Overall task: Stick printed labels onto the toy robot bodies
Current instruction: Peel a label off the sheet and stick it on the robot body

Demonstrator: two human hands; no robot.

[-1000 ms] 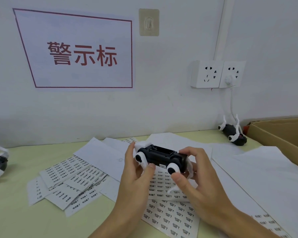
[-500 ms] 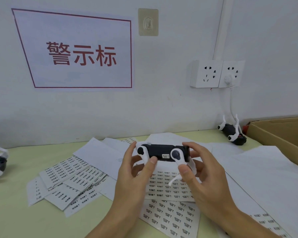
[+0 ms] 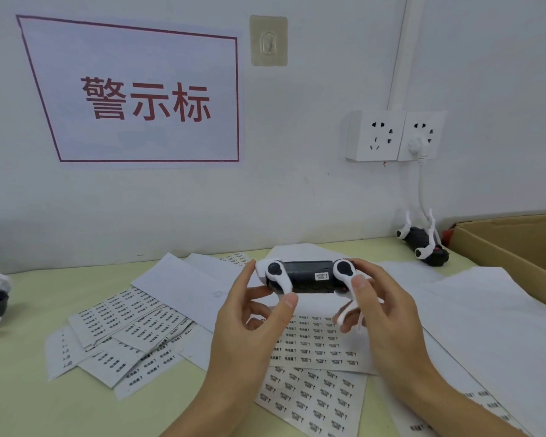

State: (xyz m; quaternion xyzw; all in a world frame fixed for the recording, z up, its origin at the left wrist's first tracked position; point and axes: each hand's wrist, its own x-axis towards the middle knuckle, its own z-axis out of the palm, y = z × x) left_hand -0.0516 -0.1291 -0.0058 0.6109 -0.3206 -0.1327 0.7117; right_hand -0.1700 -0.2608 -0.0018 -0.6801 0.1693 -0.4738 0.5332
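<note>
Both hands hold one black toy robot body (image 3: 306, 275) level above the label sheets (image 3: 316, 345) on the pale green table (image 3: 22, 402): the left hand (image 3: 249, 329) grips its left end, thumb under a white leg, and the right hand (image 3: 385, 313) grips the right end. One small white label (image 3: 322, 276) sits on the body's near face. Two more toy robots (image 3: 424, 244) lie apart, near the cardboard box (image 3: 517, 244) and at the table's left edge
</note>
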